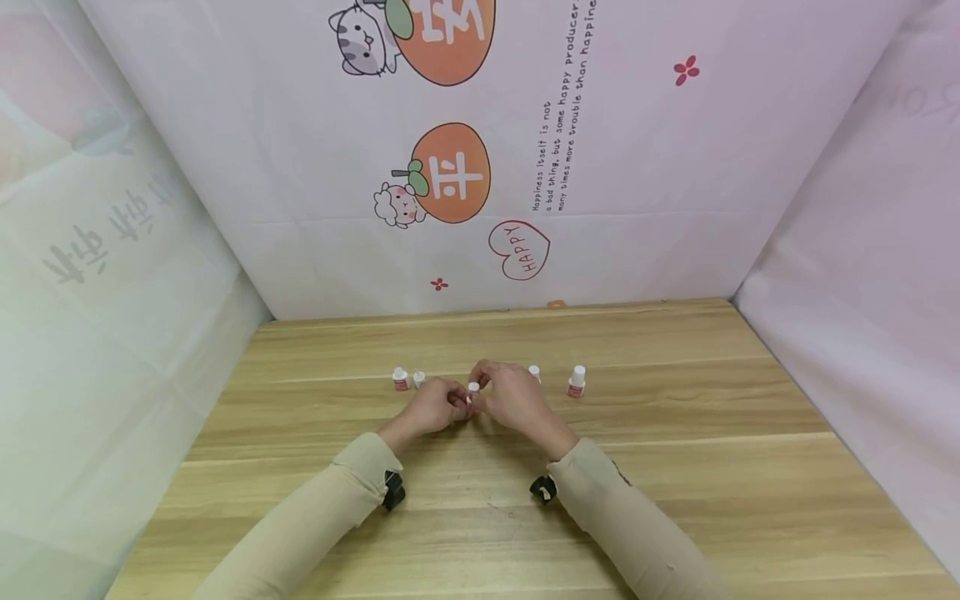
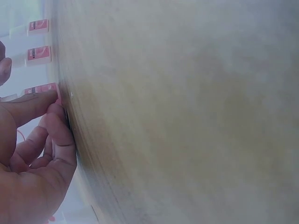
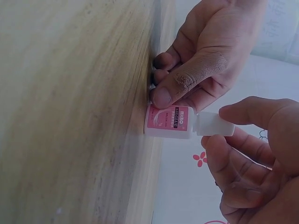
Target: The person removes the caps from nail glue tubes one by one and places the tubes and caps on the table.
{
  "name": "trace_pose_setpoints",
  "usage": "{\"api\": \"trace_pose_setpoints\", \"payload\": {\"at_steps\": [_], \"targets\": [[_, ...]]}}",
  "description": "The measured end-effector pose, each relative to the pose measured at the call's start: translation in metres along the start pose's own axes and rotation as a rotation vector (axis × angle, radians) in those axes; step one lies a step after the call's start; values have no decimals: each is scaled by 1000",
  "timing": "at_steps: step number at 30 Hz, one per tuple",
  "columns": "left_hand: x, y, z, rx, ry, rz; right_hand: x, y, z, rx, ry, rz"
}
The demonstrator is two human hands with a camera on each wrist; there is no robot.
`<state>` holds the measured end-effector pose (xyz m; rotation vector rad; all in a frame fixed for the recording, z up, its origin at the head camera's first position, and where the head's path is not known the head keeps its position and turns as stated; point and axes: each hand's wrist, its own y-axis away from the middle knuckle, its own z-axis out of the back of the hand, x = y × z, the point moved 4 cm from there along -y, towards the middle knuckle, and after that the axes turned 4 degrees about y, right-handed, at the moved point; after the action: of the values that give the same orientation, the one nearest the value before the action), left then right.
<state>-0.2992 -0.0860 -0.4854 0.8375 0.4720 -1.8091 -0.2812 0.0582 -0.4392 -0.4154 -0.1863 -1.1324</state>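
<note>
A small white bottle of nail glue (image 3: pixel 169 122) with a pink label stands upright on the table between both hands. Low on its body, the left hand (image 1: pixel 433 406) pinches it between thumb and fingers. The right hand (image 1: pixel 517 398) holds its white cap (image 3: pixel 216 125) between thumb and fingertips; the cap sits at the bottle's neck. In the left wrist view, the left hand (image 2: pixel 32 172) covers part of the bottle's label (image 2: pixel 39 88). Whether the cap is turning cannot be seen.
Two similar small bottles stand left of the hands, one bottle (image 1: pixel 401 380) farther left than the other (image 1: pixel 419 379). To the right are a partly hidden bottle (image 1: pixel 534 372) and a capped one (image 1: pixel 576 382). White printed cloth (image 1: pixel 615 167) encloses the wooden table (image 1: pixel 480 533).
</note>
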Motion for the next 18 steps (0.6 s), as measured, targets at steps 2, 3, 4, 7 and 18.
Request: {"api": "trace_pose_setpoints", "payload": {"at_steps": [2,3,4,7,18], "targets": [[0,0,0,2,7,3,0,0,0,-3,1,7],[0,0,0,3,8,3,0,0,0,-2,0,9],[0,0,0,3,6,5,0,0,0,-2,-1,11],[1,0,0,6,0,7,0,0,-1,-1,-2,10],[2,0,0,9,17,12,-2,-1,-1,7,-21,-31]]}}
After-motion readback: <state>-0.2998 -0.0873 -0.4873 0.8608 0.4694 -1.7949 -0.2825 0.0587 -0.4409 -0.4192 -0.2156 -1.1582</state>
